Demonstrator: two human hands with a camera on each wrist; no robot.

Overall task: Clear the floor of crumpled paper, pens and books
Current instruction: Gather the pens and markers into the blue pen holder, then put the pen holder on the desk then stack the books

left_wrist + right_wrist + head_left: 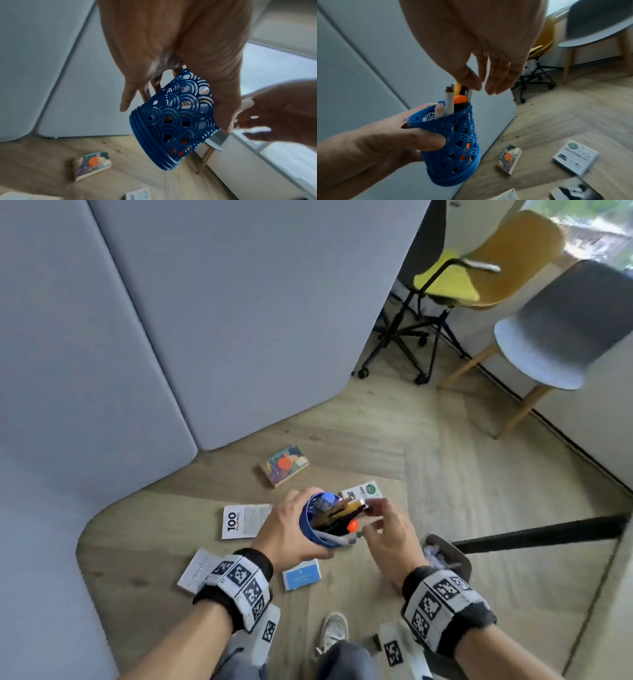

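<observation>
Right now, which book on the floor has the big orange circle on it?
The colourful book lying nearest the grey panels. The other books have white or blue covers with no orange circle.

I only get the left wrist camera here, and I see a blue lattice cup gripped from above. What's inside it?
Observer: Pens and markers stand in the blue cup, one with an orange cap; the right wrist view shows their tops sticking out.
Operator: Is the other hand holding any of them?
Observer: The right hand hangs just above the pen tops with its fingers straight; I see nothing pinched.
Operator: I count two books and a white corner on the floor. Any more?
Observer: The head view shows five: an illustrated book, a white "100" book, a blue one, one beside the left wrist and one behind the cup.
</observation>
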